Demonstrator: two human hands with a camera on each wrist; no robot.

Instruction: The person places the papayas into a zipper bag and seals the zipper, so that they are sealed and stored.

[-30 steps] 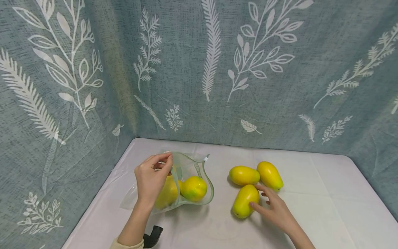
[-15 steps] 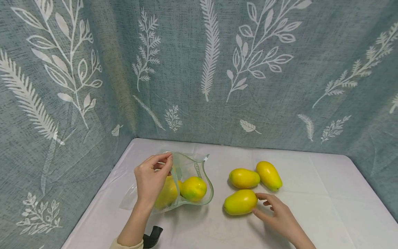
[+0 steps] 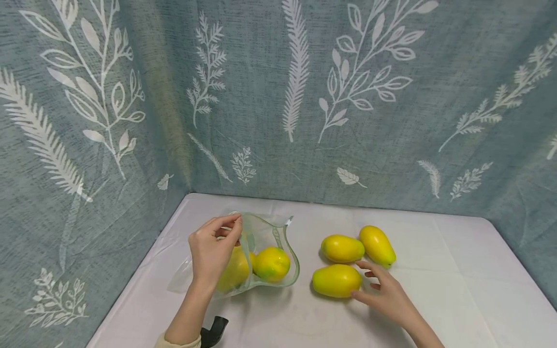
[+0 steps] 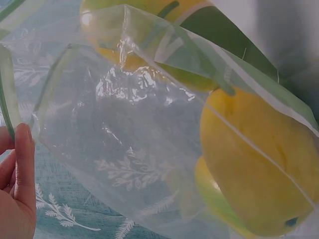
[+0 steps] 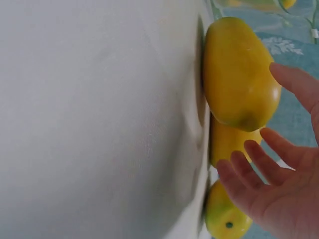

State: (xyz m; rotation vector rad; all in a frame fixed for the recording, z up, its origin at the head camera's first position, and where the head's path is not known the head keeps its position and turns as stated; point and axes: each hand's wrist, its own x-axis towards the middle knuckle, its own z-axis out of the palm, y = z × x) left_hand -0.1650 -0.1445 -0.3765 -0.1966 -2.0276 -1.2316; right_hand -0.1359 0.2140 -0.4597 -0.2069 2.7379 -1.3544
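Observation:
In the head view my left hand [image 3: 216, 249] pinches the upper rim of a clear plastic zip bag [image 3: 274, 227] between thumb and fingertips. The bag lies with its mouth gaping to the right. Inside show yellow mangoes, one mango [image 3: 271, 264] with a green patch near the mouth; others show blurred through the film [image 4: 264, 164]. My right hand [image 3: 387, 292] is at the right end of a loose mango [image 3: 337, 281] lying sideways on the table. Its thumb and fingers are spread about that end, not closed round it, as the right wrist view of the mango [image 5: 241, 74] shows.
Two more mangoes lie just behind: one mango [image 3: 342, 248] sideways, the other mango [image 3: 377, 245] slanting at its right. A black curved object [image 3: 214, 331] shows beside the left wrist. A patterned blue-green curtain [image 3: 270, 159] hangs behind the white-covered table [image 3: 457, 270].
The near mango has turned from a slant to lying sideways, its far end now pointing left. The mango behind it shifted slightly. My left hand and the bag have stayed put.

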